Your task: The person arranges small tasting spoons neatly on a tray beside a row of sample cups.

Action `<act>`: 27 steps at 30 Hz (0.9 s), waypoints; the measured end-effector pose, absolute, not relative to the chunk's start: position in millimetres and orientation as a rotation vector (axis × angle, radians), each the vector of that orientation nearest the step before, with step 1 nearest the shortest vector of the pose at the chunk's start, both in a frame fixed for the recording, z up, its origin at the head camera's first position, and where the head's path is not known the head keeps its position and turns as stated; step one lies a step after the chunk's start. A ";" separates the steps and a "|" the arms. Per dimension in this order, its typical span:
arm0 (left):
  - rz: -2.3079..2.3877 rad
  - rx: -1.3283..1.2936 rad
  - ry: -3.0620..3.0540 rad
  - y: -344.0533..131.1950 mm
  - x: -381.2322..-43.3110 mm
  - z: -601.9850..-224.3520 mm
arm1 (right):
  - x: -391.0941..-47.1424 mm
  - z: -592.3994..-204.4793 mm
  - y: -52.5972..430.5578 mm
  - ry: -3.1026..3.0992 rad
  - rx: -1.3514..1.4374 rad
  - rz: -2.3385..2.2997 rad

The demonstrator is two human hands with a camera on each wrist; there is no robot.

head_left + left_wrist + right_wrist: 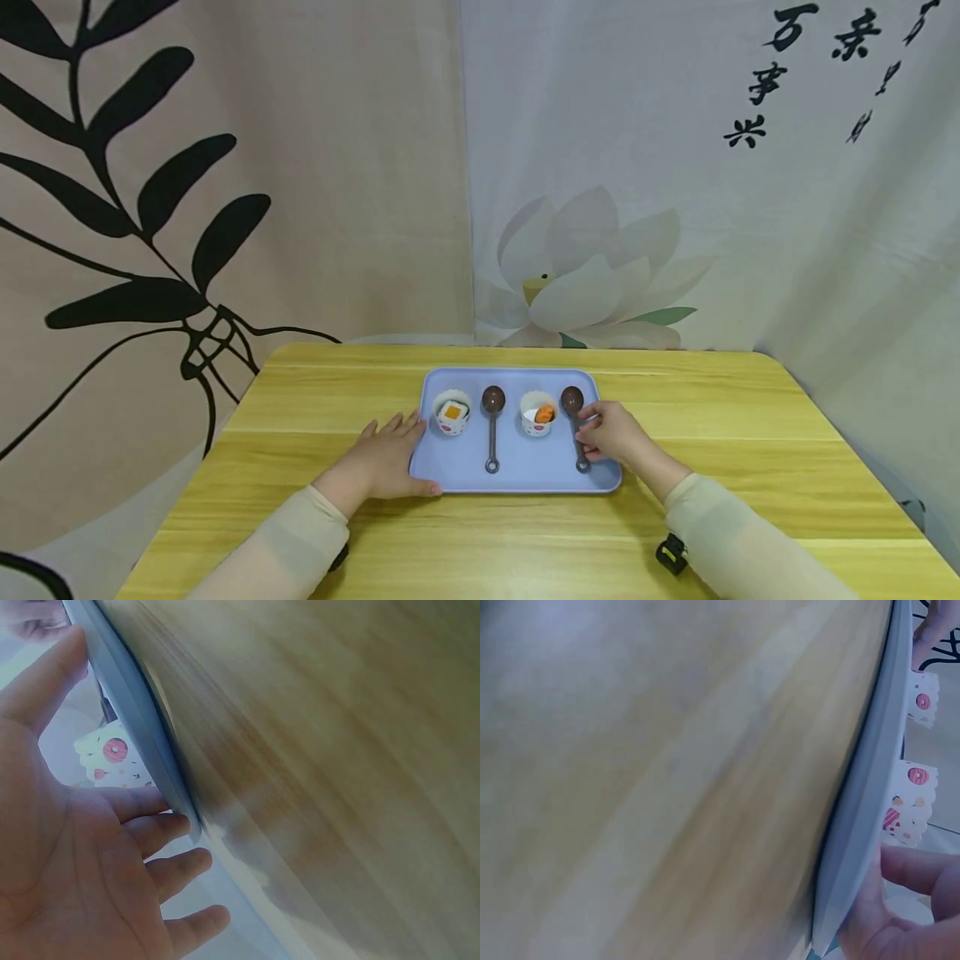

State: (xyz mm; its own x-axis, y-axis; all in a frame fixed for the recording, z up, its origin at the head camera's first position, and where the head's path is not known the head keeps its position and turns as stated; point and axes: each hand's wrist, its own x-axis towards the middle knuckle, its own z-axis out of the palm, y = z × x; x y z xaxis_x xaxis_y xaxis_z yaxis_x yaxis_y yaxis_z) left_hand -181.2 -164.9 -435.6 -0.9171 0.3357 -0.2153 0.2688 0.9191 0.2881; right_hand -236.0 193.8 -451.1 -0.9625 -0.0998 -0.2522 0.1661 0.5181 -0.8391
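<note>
A light blue tray [525, 467] lies on the table, bearing two paper cups and two brown spoons. My left hand [386, 461] touches the tray's left side, fingers extended along the edge and thumb at the near corner. At the tray's right end, my right hand [617, 433] pinches the handle of the right spoon [572, 401], which lies slightly slanted. The other spoon [492, 402] lies between the cups, handle toward me. In the left cup [452, 427] sits a white piece with an orange square [453, 412]; the right cup [536, 427] contains an orange piece [545, 414].
The wooden table [480, 550] extends around the tray on all sides. Behind it hangs a printed curtain [375, 167] with dark leaves, a lotus and black characters. A black wrist device [672, 553] shows under my right sleeve.
</note>
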 end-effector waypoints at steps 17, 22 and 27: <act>0.363 0.455 2.823 -165.6 -182.7 -437.8 | -235.6 -449.6 192.2 2.516 0.067 -1.377; 0.357 0.448 2.821 -165.1 -182.6 -436.1 | -235.3 -449.0 191.0 2.514 0.067 -1.373; 0.357 0.448 2.823 -165.0 -182.0 -436.2 | -234.9 -448.4 190.2 2.519 0.076 -1.348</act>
State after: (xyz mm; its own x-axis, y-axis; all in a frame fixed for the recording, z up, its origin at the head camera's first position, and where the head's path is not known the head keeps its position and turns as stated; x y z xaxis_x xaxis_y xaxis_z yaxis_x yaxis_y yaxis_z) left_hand -182.0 -165.0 -436.2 -0.9185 0.3314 -0.2155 0.2674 0.9223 0.2790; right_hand -234.9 190.2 -448.4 -0.9588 -0.0857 -0.2710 0.1779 0.5627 -0.8073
